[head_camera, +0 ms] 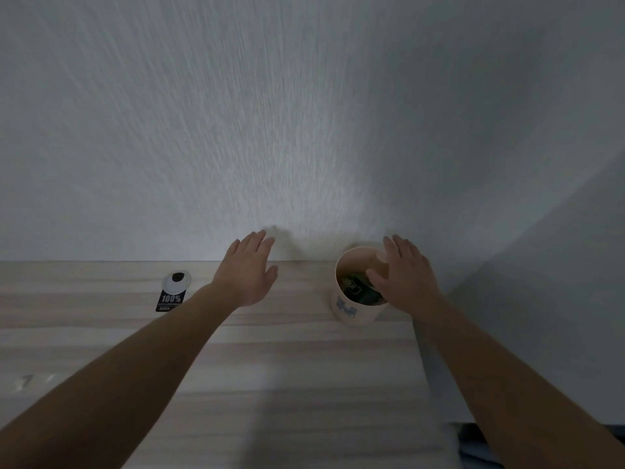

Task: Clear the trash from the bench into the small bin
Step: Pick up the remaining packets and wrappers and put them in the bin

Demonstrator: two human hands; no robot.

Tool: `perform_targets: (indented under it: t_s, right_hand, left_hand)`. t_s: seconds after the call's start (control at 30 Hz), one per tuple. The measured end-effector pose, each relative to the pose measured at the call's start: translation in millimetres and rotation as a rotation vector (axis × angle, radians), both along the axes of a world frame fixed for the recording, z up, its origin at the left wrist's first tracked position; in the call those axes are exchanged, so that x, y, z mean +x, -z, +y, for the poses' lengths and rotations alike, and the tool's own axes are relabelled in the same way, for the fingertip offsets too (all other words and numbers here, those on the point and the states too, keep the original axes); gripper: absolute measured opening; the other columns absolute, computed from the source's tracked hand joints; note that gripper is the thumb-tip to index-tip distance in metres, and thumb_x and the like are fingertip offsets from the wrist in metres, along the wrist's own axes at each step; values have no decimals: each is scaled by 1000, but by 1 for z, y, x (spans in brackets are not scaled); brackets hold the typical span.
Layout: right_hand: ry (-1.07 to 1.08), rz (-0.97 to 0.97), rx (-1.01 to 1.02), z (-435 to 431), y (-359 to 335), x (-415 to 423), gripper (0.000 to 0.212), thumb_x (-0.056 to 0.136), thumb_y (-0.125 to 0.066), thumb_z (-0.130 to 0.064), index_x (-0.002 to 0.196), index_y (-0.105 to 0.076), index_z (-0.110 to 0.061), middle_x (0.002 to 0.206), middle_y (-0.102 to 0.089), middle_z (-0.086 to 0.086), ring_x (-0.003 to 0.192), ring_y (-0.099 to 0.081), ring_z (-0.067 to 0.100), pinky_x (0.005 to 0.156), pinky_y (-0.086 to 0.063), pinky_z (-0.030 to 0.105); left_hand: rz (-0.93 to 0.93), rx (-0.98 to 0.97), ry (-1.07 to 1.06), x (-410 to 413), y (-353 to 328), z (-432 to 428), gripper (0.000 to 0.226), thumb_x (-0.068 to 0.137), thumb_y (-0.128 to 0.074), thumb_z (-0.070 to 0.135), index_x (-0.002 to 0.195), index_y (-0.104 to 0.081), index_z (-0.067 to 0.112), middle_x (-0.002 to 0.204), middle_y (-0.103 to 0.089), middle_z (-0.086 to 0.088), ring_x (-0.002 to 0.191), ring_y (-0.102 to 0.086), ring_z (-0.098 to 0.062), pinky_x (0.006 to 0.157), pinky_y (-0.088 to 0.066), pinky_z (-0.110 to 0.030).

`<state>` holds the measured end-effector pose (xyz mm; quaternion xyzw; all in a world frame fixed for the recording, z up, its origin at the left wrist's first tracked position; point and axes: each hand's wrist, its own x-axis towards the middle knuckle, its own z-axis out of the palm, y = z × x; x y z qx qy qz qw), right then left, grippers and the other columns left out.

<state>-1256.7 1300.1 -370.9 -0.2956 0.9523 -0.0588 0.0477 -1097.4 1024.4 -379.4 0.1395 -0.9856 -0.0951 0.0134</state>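
Hovering over the bin (351, 314), the right hand (406, 275) has straight, spread fingers and holds nothing; dark trash (360, 291) lies inside, just left of the palm. The left hand (248, 272) is also flat and empty above the bench (270, 367). A black tag (170, 297) lies on the bench, left of this hand.

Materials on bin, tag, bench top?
Bin: matte cream wall with a printed blue mark; likely paperboard or plastic. Tag: flat, thin, printed black and white; looks like card. Bench: pale wood grain, smooth; laminate or veneer, cannot tell.
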Motion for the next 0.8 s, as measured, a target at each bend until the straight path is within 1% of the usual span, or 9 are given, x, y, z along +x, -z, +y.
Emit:
perform_targets:
  t_s: [0.1,0.3,0.4,0.57,0.67,0.73,0.8]
  right_hand:
    - [11,25,21,6,-7,12,74,90,-44,-53,149,-22,-15,157,-24,9,144,-21,28,114,-25,45]
    - [-6,143,27,22,-32,49,66,88,-38,-51,140,-37,-11,143,-45,11,131,-42,30,105,-39,46]
    - [18,145,17,28,-45,72,61,89,-46,-46,140,-38,-13,142,-45,7,131,-41,27,106,-36,45]
    - [32,158,-6,28,-61,115,59,91,-46,-42,142,-35,-15,141,-46,7,130,-41,27,107,-35,43]
    - [61,149,3,23,-65,147,60,90,-40,-43,142,-35,-13,142,-45,8,128,-42,27,104,-36,42]
    - [74,131,16,18,-63,171,61,90,-35,-45,143,-33,-13,146,-41,8,132,-38,27,107,-34,43]
    - [94,117,23,12,-61,193,61,94,-36,-44,145,-31,-12,150,-37,7,136,-34,27,111,-30,44]
  left_hand:
    - [14,-9,7,11,-6,4,61,95,-43,38,148,-24,12,157,-21,-12,145,-16,-28,119,-15,-45]
    - [55,-1,-8,44,-27,8,62,95,-42,39,148,-23,13,157,-21,-12,145,-15,-28,119,-14,-46]
    - [74,17,-10,66,-38,14,61,96,-41,39,149,-23,14,158,-20,-11,146,-14,-27,119,-12,-45]
    - [117,24,18,103,-49,16,59,96,-42,37,147,-26,12,156,-24,-12,145,-17,-29,118,-14,-46]
    - [100,16,40,126,-49,12,59,96,-41,38,147,-27,12,155,-25,-12,144,-19,-29,118,-14,-47]
    - [88,-2,67,141,-48,8,58,96,-40,39,146,-27,12,155,-25,-12,144,-19,-29,117,-14,-48]
    - [87,-4,100,154,-49,5,58,97,-39,40,146,-27,12,155,-25,-12,144,-19,-29,117,-14,-48]
